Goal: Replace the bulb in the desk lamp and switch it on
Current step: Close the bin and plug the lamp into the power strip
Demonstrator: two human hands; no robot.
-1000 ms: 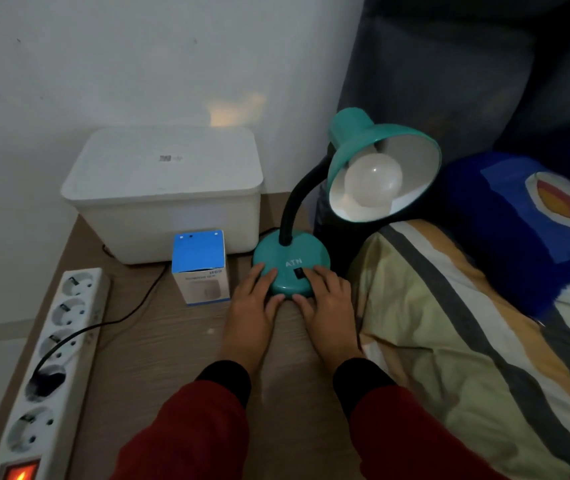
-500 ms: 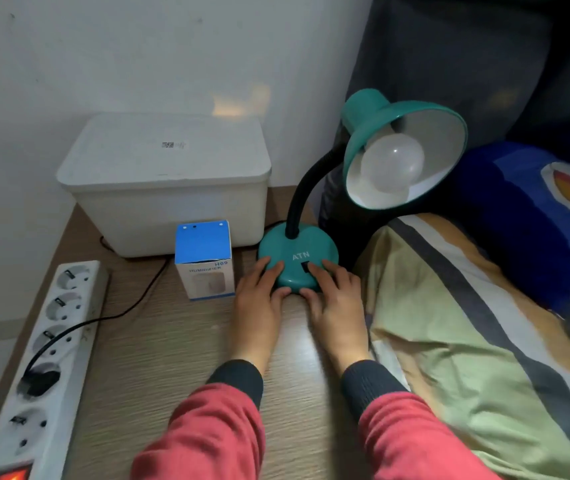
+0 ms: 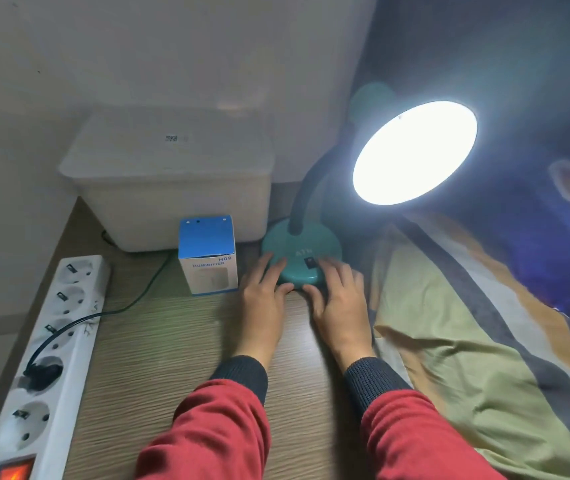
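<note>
The desk lamp [image 3: 411, 154], dark a moment ago, now blazes; both the left hand [image 3: 264, 299] and right hand [image 3: 337, 299] rest flat-fingered against its base [image 3: 299, 249], gripping nothing. Task looks finished.

Glare fills the lamp shade [image 3: 414, 152], so the bulb inside cannot be made out. The letters on the lamp base [image 3: 299, 249] are too dim to read. The power strip [image 3: 39, 368] runs off the bottom edge, its red switch cut short. Both sleeves leave the bottom edge. The pillow [image 3: 567, 202] is dark and cropped at the right edge.
</note>
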